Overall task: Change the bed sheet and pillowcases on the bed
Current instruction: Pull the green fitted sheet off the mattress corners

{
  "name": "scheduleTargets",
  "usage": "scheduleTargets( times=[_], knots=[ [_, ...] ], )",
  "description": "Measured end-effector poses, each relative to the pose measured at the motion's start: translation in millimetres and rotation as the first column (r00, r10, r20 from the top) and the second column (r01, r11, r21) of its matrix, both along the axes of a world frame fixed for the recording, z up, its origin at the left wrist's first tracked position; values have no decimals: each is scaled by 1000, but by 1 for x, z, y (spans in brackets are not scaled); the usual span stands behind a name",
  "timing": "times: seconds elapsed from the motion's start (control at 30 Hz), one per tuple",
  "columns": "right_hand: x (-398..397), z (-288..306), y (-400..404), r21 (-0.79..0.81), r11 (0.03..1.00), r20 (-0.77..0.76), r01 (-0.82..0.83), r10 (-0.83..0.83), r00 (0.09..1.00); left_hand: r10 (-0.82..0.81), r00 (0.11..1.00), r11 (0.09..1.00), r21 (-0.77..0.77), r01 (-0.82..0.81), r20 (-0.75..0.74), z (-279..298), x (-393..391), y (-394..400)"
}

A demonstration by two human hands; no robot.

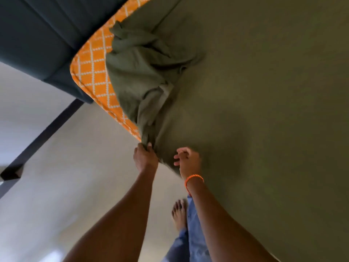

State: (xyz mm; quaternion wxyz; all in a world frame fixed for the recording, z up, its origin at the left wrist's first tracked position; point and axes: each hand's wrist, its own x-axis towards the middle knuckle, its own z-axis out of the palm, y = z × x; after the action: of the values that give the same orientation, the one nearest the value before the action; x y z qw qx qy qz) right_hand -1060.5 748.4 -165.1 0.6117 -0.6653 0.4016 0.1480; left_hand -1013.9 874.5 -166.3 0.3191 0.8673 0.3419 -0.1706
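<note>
Covering most of the bed, the olive green bed sheet lies smooth and matte over the right side, while near the head corner it is bunched into soft, crumpled folds and peeled back from the mattress, whose orange cover bears a white diamond lattice with a corded edge. The left hand pinches a gathered rope of the sheet at the mattress edge, fingers curled round the cloth. The right hand, fingers loosely bent, hovers at the sheet just beside it, holding nothing plainly; an orange braided bracelet circles that wrist. A dark teal padded headboard stands behind the corner. Below, a bare foot and blue trousers show above the pale floor. No writing is legible.
</note>
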Motion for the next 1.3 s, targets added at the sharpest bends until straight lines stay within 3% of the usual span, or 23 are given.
scheduleTargets(
  times=[0.13, 0.2, 0.33, 0.43, 0.53, 0.63, 0.7, 0.77, 0.87, 0.97, 1.03, 1.07, 1.13, 1.3],
  knots=[
    [-82, 6, -13, -41, 996, -63, -84, 81, 995, -77, 996, 995, 69, 74, 44, 30, -14, -24],
    [-102, 7, -17, -86, 974, -30, -211, 209, 977, -107, 991, 990, 98, 98, 83, 44, -20, -44],
    [-108, 29, -13, -254, 847, -17, -466, 478, 878, -37, 979, 999, -5, 39, 202, 80, -19, -97],
    [-87, 63, -21, -542, 709, -131, -451, 458, 879, 140, 958, 984, -142, -107, 249, 115, -2, -133],
    [-63, 97, -56, -571, 727, -168, -381, 351, 921, 275, 932, 938, -280, -205, 236, 152, 9, -159],
    [-49, 131, -99, -650, 694, -102, -311, 325, 940, 421, 879, 821, -507, -264, 223, 187, 15, -175],
    [-40, 150, -129, -735, 633, -46, -243, 311, 949, 472, 852, 682, -706, -191, 225, 201, 16, -183],
    [-31, 155, -163, -741, 657, 28, -139, 236, 971, 463, 853, 580, -810, -86, 241, 205, 5, -193],
    [-25, 133, -197, -583, 784, 87, -213, 321, 943, 448, 862, 669, -729, -147, 238, 175, -30, -202],
    [-46, 119, -202, -208, 854, 131, -478, 508, 851, 461, 876, 751, -589, -300, 142, 124, -87, -206],
    [-73, 110, -202, -7, 875, 145, -484, 480, 865, 422, 900, 802, -506, -317, 105, 93, -129, -215],
    [-91, 101, -206, 18, 901, 146, -433, 426, 893, 383, 919, 835, -461, -300, 96, 84, -152, -223],
    [-132, 74, -219, -88, 936, 130, -340, 349, 928, 300, 952, 882, -394, -256, 52, 76, -198, -240],
    [-266, 30, -268, -264, 922, 48, -283, 305, 951, 114, 993, 959, -260, -112, -9, 52, -297, -271]
  ],
)
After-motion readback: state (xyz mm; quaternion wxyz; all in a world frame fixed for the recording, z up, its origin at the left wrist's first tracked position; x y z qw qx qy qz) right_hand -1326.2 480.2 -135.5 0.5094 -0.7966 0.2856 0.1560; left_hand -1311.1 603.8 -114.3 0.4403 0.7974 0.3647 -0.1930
